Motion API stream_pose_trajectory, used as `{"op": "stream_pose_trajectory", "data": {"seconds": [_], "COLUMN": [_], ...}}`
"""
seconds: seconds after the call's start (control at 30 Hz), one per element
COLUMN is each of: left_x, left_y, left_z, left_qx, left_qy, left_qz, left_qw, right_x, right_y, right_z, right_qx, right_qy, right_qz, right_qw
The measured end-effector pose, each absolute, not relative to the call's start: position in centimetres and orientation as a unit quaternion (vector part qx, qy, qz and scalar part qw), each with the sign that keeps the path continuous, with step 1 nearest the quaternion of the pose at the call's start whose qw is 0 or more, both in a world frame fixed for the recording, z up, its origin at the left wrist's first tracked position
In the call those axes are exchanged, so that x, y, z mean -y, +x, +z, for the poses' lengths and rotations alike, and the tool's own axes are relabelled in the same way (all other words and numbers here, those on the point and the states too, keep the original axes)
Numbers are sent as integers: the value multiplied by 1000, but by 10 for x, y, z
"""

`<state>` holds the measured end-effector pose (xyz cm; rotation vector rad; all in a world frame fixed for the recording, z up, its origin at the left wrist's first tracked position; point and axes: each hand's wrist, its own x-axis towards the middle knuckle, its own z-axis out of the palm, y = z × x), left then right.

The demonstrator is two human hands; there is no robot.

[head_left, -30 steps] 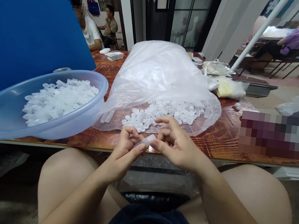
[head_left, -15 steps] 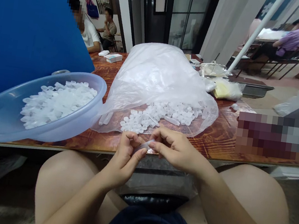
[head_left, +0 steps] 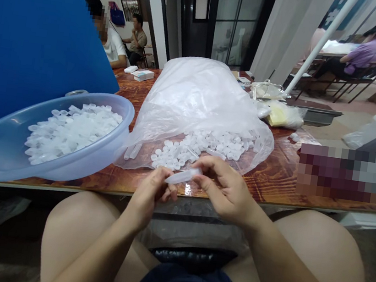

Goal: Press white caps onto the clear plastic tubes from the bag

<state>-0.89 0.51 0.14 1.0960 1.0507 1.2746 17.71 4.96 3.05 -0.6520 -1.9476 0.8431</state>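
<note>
My right hand (head_left: 228,190) pinches a small translucent plastic tube (head_left: 183,176) at its right end, holding it level over the table's near edge. My left hand (head_left: 151,192) is curled just below the tube's left tip, fingers bent together; I cannot see anything in it. Just beyond the hands lies a large clear plastic bag (head_left: 195,109) with several small white caps (head_left: 204,145) and tubes at its open mouth. A pale blue plastic basin (head_left: 103,150) at the left is heaped with several capped white pieces (head_left: 72,128).
The wooden table (head_left: 272,182) carries more plastic bags (head_left: 283,114) and small boxes (head_left: 143,75) farther back. A blue panel (head_left: 32,32) stands at the left. Other people sit at the far left and far right. My bare knees are under the table edge.
The tube has come out of the left hand's grip and now sticks out from the right hand alone, slightly higher. The left hand has dropped and curled below it.
</note>
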Motion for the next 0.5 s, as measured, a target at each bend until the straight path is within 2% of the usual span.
{"op": "stream_pose_trajectory", "data": {"seconds": [0.1,0.2,0.37,0.5], "left_x": [-7,-4,-1,0], "left_y": [-14,-19,-24,-17], "left_z": [11,16,16,15], "left_qx": [-410,-339,-313,-298], "left_qy": [383,324,299,327], "left_qz": [417,326,318,365], "left_qw": [715,821,843,820], "right_x": [-46,-39,-33,-35], "right_y": [183,183,179,173], "right_z": [36,40,40,33], "right_qx": [827,860,870,833], "right_qy": [-219,-184,-165,-179], "right_qz": [252,213,210,225], "right_qw": [453,425,415,473]}}
